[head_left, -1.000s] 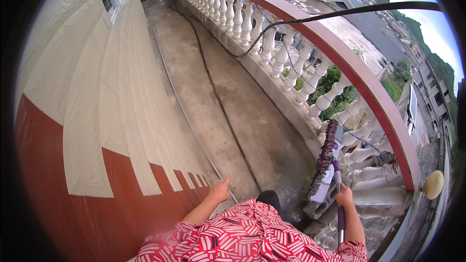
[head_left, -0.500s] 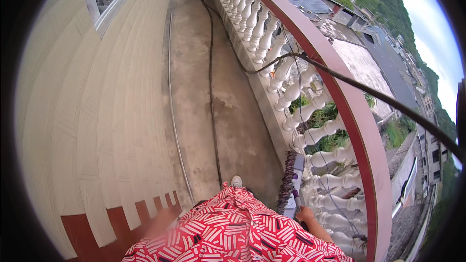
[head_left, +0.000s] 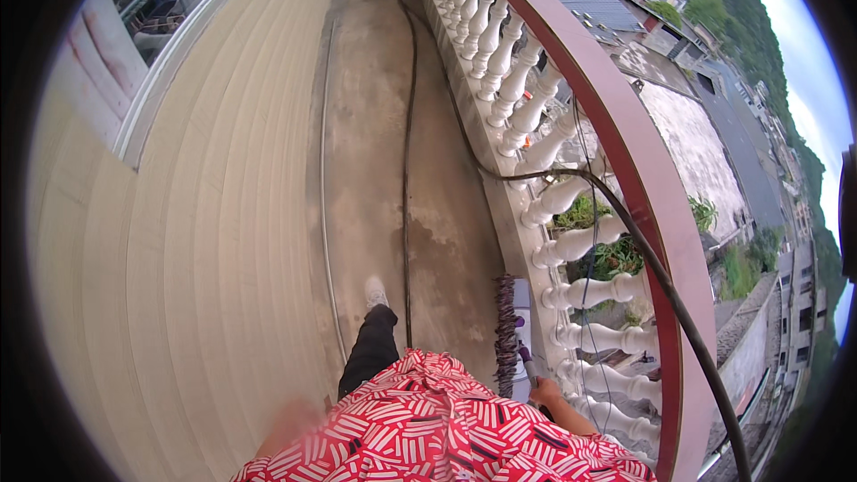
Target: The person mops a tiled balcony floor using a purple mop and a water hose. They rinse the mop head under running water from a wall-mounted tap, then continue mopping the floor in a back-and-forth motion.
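Observation:
My right hand (head_left: 544, 391), low and right of my body, is closed around the handle of a flat mop (head_left: 505, 339). Its head has a shaggy dark-purple pad on the left side and a grey backing plate on the right, held up on edge beside the balustrade. My left hand (head_left: 302, 418) hangs at my left side, smeared by motion, so its fingers cannot be made out. Nothing shows clearly in it. My white shoe (head_left: 375, 293) is forward on the concrete floor.
A balustrade with white balusters (head_left: 536, 116) and a reddish rail (head_left: 616, 107) runs along the right. A black cable (head_left: 409, 125) lies lengthwise on the floor; another thick cable (head_left: 661, 259) crosses the rail. A thin pipe (head_left: 325, 170) follows the beige wall (head_left: 223, 214) on the left.
I have moved forward along the walkway: the window and the cable over the rail are nearer. A leg has stepped ahead. The mop stays in my right hand.

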The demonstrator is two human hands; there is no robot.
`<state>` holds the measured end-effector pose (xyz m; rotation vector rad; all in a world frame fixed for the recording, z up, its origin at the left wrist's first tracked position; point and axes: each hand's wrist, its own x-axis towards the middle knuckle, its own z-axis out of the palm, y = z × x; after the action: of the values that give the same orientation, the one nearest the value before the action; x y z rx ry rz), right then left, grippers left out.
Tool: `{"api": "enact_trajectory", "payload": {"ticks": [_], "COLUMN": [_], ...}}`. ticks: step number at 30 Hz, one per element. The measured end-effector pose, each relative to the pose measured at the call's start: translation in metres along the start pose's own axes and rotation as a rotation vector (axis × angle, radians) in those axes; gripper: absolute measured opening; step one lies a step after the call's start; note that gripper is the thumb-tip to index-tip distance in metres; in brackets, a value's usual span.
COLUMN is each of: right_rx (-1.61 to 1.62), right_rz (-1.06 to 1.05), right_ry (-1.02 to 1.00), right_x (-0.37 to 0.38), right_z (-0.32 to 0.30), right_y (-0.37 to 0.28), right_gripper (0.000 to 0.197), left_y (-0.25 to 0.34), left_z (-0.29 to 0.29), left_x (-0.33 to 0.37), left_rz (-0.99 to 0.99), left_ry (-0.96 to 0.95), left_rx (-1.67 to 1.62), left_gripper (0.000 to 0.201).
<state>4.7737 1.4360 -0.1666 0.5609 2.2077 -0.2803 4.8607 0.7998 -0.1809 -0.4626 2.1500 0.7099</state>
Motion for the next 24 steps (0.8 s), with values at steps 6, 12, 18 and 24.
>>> {"api": "enact_trajectory", "payload": {"ticks": [6, 12, 18, 24], "right_rx": [0.065, 0.056, 0.038, 0.046], "right_rz": [0.074, 0.098, 0.027, -0.059], "right_ry": [-0.044, -0.114, -0.155, -0.103], "right_x": [0.043, 0.103, 0.189, 0.325], "right_z": [-0.064, -0.139, -0.219, -0.291], "right_y": [-0.103, -0.213, -0.338, -0.451], "right_gripper": [0.041, 0.04, 0.039, 0.038], "left_y": [0.044, 0.127, 0.338, 0.391], "left_z": [-0.153, -0.319, -0.514, -0.636], "left_x": [0.123, 0.308, 0.38, 0.481], "left_rz": [-0.078, 0.211, 0.486, 0.312], "left_ry": [0.055, 0.322, 0.46, 0.457], "left_rx": [-0.091, -0.02, 0.01, -0.104], "left_gripper": [0.041, 0.042, 0.04, 0.038]}}
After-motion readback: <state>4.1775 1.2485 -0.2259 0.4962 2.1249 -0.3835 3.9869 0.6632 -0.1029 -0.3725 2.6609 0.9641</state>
